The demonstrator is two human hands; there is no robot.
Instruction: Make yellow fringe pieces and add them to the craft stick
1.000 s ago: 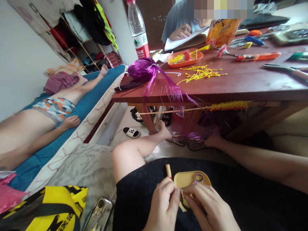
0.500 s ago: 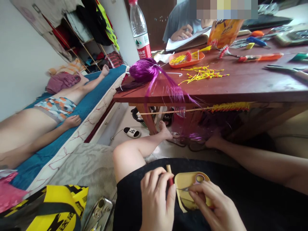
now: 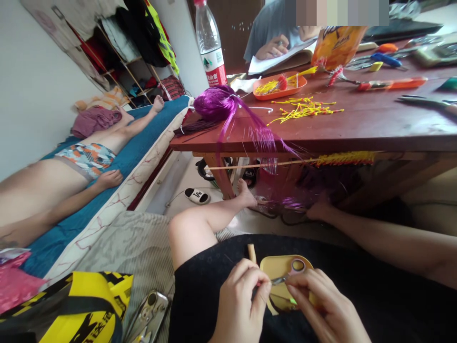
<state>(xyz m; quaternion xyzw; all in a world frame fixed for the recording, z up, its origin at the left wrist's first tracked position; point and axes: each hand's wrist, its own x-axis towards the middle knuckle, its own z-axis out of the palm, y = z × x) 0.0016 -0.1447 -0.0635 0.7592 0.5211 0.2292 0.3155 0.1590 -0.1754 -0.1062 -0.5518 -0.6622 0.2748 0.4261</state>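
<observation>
My left hand is closed in a pinch, with its fingertips over the left edge of a yellow tray on my lap. Whatever is in the pinch is too small to make out. Close by on the right, my right hand grips small scissors, whose metal blades point at the left fingertips. One ring of the scissors shows above the right fingers; the rest is covered. Behind the left hand juts a wooden stick, its lower end hidden. A bright green bit lies in the tray.
On the red-brown table are purple strands, yellow stems, an orange dish and pliers. A person holds papers there. Another person lies on the bed. A phone rests left of my lap.
My left hand has shifted right, closer to the scissors, and its fingers have closed into a pinch. The scissors' blades now meet the left fingertips; the green bit has come into sight.
</observation>
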